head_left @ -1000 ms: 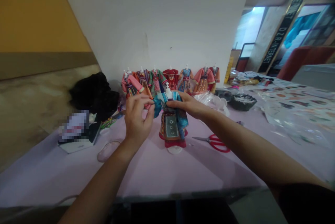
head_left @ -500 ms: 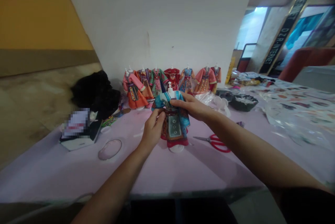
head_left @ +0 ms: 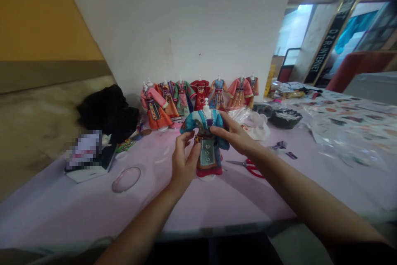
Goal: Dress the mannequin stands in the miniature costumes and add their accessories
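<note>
matt cloth dress (head_left: pixel 207 155); metal-bladed scissors (head_left: pixel 245 164); glossy plastic film (head_left: pixel 356 154)

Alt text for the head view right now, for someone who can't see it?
The right hand grips the upper body of a headless dress form in a blue robe and red-hemmed skirt, with the left hand at its waist. Red-handled scissors lie to the right on the pink table; a row of dressed forms stands behind, before a white board.

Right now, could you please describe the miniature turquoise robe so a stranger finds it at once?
On the lilac table, miniature dresses line up before a white backboard. Nearer, between the left hand and right hand, is the miniature turquoise robe. Only it has turquoise sleeves above a grey-green front panel.
</note>
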A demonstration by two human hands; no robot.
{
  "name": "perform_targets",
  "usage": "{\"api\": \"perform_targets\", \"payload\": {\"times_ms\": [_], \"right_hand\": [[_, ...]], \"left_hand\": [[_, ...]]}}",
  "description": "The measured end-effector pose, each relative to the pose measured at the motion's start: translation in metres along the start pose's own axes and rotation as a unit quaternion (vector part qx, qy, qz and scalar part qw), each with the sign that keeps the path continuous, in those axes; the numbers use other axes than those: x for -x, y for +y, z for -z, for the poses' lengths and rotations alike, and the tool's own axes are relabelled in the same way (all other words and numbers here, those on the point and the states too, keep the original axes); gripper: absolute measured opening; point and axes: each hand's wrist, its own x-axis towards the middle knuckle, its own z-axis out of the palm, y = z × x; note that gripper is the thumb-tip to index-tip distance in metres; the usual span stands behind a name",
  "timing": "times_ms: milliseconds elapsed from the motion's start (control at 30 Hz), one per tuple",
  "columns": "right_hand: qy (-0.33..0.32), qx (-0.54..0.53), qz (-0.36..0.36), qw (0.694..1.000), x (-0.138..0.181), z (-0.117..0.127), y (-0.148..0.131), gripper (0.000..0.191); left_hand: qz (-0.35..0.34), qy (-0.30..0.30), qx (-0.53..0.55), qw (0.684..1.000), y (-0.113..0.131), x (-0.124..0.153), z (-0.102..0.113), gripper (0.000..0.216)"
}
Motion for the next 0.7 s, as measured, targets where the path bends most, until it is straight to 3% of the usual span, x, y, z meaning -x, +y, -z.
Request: {"api": "perform_targets", "payload": {"times_ms": [100, 167, 200, 300, 367, 433, 700], "right_hand": [[0.104, 0.058, 0.074, 0.990, 0.014, -0.001, 0.005, 0.051], [0.187, 0.147, 0.158, 0.958, 0.030, -0.005, 0.006, 0.050], [0.196, 0.193, 0.198, 0.941, 0.038, -0.008, 0.006, 0.050], [0.101, 0.288, 0.258, 0.917, 0.058, -0.017, 0.008, 0.050], [0.080, 0.319, 0.237, 0.914, 0.062, -0.022, 0.012, 0.047], [0.108, 0.324, 0.196, 0.919, 0.060, -0.024, 0.017, 0.046], [0.120, 0.177, 0.113, 0.970, 0.048, -0.026, 0.029, 0.040]], "left_hand": [[-0.011, 0.010, -0.007, 1.000, 0.001, 0.003, -0.004, 0.040], [-0.014, 0.019, -0.009, 1.000, 0.001, 0.003, -0.006, 0.042], [-0.016, 0.024, -0.010, 1.000, 0.000, 0.004, -0.007, 0.042], [-0.021, 0.036, -0.012, 0.999, -0.002, 0.004, -0.008, 0.040], [-0.022, 0.041, -0.012, 0.999, -0.002, 0.004, -0.010, 0.038], [-0.021, 0.047, -0.013, 0.999, -0.003, 0.005, -0.011, 0.036], [-0.037, 0.049, -0.024, 0.998, -0.005, 0.003, -0.014, 0.032]]}}
